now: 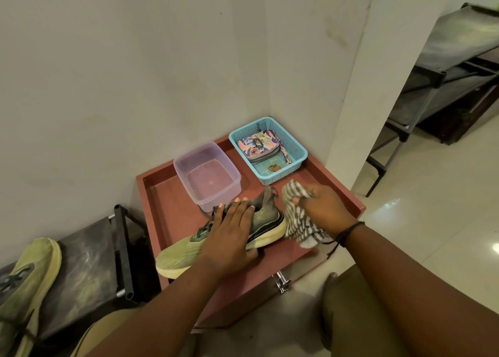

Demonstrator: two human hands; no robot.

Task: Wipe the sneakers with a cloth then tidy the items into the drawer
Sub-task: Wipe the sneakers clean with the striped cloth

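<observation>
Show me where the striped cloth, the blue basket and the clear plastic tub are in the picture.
striped cloth (298, 223): head view, on the hanging folds below the right hand.
blue basket (297, 151): head view, on its right mesh wall.
clear plastic tub (209, 179): head view, on its bare bottom.

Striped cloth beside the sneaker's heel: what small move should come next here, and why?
Probably bring the striped cloth left onto the heel of the sneaker and start a wiping stroke. The right hand grips the bunched cloth just beside the heel, and the left hand rests across the top of the shoe, steadying it in the open drawer. The second sneaker waits on the rack.
</observation>
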